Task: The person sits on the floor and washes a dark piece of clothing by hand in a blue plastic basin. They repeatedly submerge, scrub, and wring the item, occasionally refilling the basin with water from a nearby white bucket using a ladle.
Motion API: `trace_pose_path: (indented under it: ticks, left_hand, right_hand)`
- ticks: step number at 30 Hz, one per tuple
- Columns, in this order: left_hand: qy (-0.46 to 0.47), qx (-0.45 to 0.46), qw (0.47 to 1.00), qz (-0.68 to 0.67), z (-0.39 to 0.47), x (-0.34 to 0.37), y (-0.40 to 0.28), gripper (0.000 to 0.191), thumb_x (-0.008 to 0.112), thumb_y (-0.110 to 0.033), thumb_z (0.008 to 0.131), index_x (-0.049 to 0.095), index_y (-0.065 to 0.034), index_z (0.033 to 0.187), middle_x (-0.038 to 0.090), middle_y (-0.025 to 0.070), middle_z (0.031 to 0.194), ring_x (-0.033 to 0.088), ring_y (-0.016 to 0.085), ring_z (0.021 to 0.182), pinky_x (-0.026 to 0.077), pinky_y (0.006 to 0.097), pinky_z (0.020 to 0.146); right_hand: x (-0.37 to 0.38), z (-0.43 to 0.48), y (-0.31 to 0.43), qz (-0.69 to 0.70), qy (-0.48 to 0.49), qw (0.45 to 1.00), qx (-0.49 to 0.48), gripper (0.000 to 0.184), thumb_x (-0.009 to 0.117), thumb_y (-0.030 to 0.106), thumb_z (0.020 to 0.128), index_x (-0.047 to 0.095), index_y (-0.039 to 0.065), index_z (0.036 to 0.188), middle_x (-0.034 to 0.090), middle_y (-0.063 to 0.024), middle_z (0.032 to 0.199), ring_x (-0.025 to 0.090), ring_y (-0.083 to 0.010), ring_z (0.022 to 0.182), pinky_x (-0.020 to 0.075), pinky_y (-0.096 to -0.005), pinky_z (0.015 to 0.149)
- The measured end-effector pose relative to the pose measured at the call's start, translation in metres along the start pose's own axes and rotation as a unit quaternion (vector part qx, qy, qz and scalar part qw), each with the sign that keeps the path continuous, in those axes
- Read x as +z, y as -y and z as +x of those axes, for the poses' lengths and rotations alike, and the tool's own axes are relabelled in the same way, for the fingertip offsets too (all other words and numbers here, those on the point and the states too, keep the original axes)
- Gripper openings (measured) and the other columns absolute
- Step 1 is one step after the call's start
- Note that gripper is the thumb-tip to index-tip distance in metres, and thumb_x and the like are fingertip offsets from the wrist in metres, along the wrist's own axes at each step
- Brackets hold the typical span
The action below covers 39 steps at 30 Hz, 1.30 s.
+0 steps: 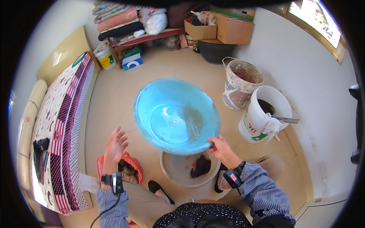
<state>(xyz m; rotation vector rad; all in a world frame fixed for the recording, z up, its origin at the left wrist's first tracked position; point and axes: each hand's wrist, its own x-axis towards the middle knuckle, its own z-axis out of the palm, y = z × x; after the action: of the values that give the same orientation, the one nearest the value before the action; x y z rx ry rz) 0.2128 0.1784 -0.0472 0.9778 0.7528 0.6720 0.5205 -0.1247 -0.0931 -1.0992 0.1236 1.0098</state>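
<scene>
My right hand (pixel 223 149) grips the near right rim of a blue plastic basin (pixel 159 114), which is tilted in the air before me. A greyish, blurred patch shows on the right of its inner floor. Apart from the basin, my left hand (pixel 115 145) is raised with fingers spread and nothing in it. Below, a greyish shallow basin (pixel 176 171) stands on the floor between my feet, partly hidden by the blue one. A dark wet-looking cloth (pixel 201 166) lies inside it. Under my left hand sits a red patterned bag (pixel 137 164) with brown items in it.
To the right stand a crusted bucket (pixel 239 94) and a white bucket (pixel 248 128) with a rag and a flat tool on its rim. A bed (pixel 65 119) lines the left side. Cardboard boxes (pixel 235 28) and a bench (pixel 148 37) with folded bedding are at the back.
</scene>
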Motion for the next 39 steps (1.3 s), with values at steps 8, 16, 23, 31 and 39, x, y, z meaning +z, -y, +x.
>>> trace_pose_path:
  ticks: [8, 16, 23, 31, 39]
  left_hand:
    - [0.011, -0.021, 0.999, -0.037, 0.022, 0.013, 0.016, 0.046, 0.054, -0.038, 0.096, 0.048, -0.0140, 0.135, 0.058, -0.0014, 0.102, 0.057, 0.012, 0.081, 0.048, 0.0281, 0.067]
    - [0.004, -0.039, 0.999, -0.024, 0.036, 0.031, 0.019, 0.044, 0.055, -0.038, 0.095, 0.050, -0.0138, 0.132, 0.058, -0.0015, 0.099, 0.056, 0.011, 0.078, 0.048, 0.0281, 0.065]
    - [-0.031, -0.055, 0.998, 0.006, 0.041, 0.037, 0.024, 0.041, 0.052, -0.037, 0.097, 0.050, -0.0152, 0.132, 0.058, -0.0031, 0.096, 0.055, 0.010, 0.075, 0.047, 0.0283, 0.063]
    - [-0.055, -0.065, 0.996, 0.036, 0.046, 0.019, 0.035, 0.043, 0.050, -0.037, 0.097, 0.048, -0.0134, 0.133, 0.059, -0.0010, 0.094, 0.055, 0.012, 0.075, 0.047, 0.0318, 0.064]
    - [-0.046, -0.080, 0.995, 0.033, 0.051, 0.012, 0.038, 0.044, 0.052, -0.036, 0.097, 0.047, -0.0116, 0.133, 0.060, 0.0017, 0.095, 0.058, 0.014, 0.074, 0.049, 0.0324, 0.063]
  right_hand:
    - [0.010, 0.126, 0.076, 0.102, 0.039, 0.993, -0.048, 0.015, 0.059, 0.003, 0.085, 0.047, 0.003, 0.095, 0.053, -0.0115, 0.072, 0.047, -0.0159, 0.051, 0.0318, -0.0262, 0.040]
    - [0.023, 0.215, 0.215, 0.154, 0.034, 0.982, -0.109, 0.023, 0.046, 0.007, 0.094, 0.040, -0.003, 0.114, 0.057, -0.0411, 0.098, 0.045, -0.0130, 0.048, 0.0332, -0.0189, 0.038]
    - [-0.004, 0.266, 0.315, 0.289, 0.091, 0.951, -0.066, 0.034, 0.046, 0.010, 0.095, 0.036, -0.001, 0.127, 0.051, -0.0358, 0.117, 0.051, -0.0108, 0.057, 0.0329, -0.0179, 0.041]
    - [-0.061, 0.325, 0.330, 0.543, 0.207, 0.813, -0.022, 0.032, 0.043, 0.006, 0.094, 0.044, 0.003, 0.125, 0.049, -0.0276, 0.132, 0.055, -0.0111, 0.054, 0.0323, -0.0189, 0.038]
    - [-0.106, 0.358, 0.305, 0.626, 0.256, 0.725, -0.126, 0.073, 0.048, 0.006, 0.094, 0.000, 0.011, 0.148, 0.054, -0.0213, 0.131, 0.048, -0.0104, 0.048, 0.0391, -0.0205, 0.040]
